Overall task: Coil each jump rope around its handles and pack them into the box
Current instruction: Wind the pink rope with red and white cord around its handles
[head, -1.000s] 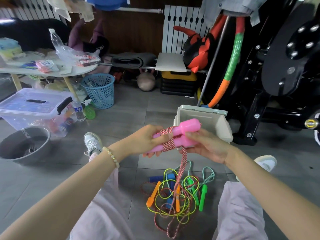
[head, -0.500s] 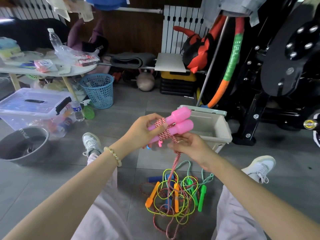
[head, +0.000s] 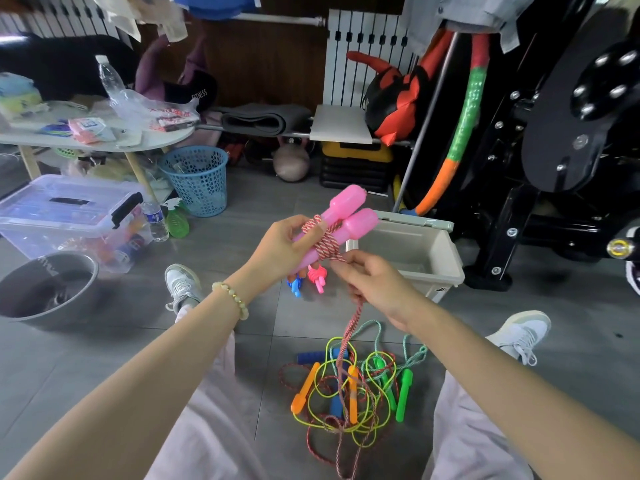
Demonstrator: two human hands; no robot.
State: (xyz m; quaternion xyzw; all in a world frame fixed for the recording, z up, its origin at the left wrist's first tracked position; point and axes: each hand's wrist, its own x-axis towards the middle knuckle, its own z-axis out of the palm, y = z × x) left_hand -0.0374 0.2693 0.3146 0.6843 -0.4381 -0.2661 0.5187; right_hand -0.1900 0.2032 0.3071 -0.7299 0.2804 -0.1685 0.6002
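Your left hand (head: 277, 247) grips the two pink handles (head: 341, 220) side by side, fingers curled round the shafts. The handles' long axis runs from near-left up to far-right, with the bulb ends far. A few turns of red-and-white rope (head: 327, 242) sit mid-shaft, touching your left fingertips.

Your right hand (head: 377, 285), just near and right of the turns, pinches the rope where it leaves them. The slack drops near into the tangle of other ropes (head: 349, 386) on the floor.

Judgement: the next turn must cross that axis squarely, and the right hand is nearer to lead it. The box (head: 452, 261) stands open, just right of the handles.
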